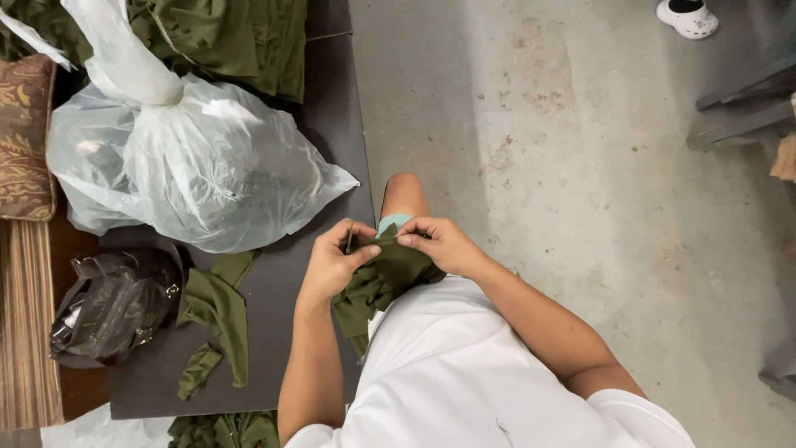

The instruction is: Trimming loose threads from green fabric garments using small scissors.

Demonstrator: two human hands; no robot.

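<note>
White shirt (464,365) closest; left hand (332,261) and right hand (439,242) both pinch the green cloth (385,278) over the lap. Best kept taut, pinches close together.

Stained concrete floor (580,166), dark mat (282,332), patterned cushion (23,133) at left.

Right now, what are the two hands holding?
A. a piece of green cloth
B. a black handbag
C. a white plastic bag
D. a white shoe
A: both the left hand and the right hand pinch the green cloth over the person's lap.
</note>
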